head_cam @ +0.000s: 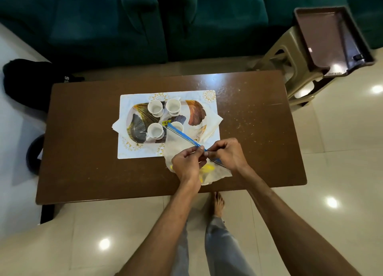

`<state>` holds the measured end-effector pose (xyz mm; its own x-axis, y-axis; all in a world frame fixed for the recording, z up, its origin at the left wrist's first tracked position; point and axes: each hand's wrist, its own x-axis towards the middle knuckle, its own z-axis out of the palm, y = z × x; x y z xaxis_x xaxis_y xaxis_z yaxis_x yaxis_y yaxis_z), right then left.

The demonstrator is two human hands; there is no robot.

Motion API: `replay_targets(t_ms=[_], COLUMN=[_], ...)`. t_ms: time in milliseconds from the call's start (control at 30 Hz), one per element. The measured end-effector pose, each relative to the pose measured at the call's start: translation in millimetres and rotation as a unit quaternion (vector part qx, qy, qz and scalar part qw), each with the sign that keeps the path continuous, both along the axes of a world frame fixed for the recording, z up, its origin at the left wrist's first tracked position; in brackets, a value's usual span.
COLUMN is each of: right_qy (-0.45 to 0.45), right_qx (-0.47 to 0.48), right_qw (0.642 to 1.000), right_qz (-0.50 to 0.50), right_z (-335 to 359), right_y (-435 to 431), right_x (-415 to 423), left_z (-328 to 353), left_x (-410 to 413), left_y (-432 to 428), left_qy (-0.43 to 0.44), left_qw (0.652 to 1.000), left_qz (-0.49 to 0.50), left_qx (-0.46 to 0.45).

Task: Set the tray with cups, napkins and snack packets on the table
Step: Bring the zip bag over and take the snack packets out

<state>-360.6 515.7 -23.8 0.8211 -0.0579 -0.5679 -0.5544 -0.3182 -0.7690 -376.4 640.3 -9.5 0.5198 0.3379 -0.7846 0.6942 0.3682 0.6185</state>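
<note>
A leaf-patterned tray point(195, 112) lies on a white placemat point(128, 151) on the brown table point(83, 141). Several white cups point(155, 107) stand on the tray, and white napkins point(118, 125) stick out from under it. In front of the tray I hold a clear zip bag point(176, 141) with a blue zip strip and yellow packets inside. My left hand point(186, 165) and my right hand point(228, 154) both pinch the zip strip near its right end. The bag hides part of one cup.
A green sofa point(145, 27) runs along the far side of the table. A beige plastic stool point(298, 72) with a dark brown tray point(323, 37) on it stands at the far right. A black bag point(31, 83) lies on the floor at the left.
</note>
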Motion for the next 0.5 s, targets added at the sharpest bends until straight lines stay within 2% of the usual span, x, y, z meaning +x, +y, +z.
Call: replay_targets(t_ms=[100, 233, 500], right_qy=[0.025, 0.05, 0.059], right_qx=[0.05, 0.102, 0.084], right_qw=[0.998, 0.993, 0.994], right_qz=[-0.005, -0.011, 0.035], right_z=[-2, -3, 0], right_y=[0, 1, 8], right_x=[-3, -6, -4], left_z=[-2, -5, -8], left_x=[-5, -10, -8], left_y=[4, 7, 12], left_qy=[0.001, 0.012, 0.016], left_qw=[0.999, 0.998, 1.0], left_qz=[0.033, 0.036, 0.017], left_qx=[-0.044, -0.047, 0.017])
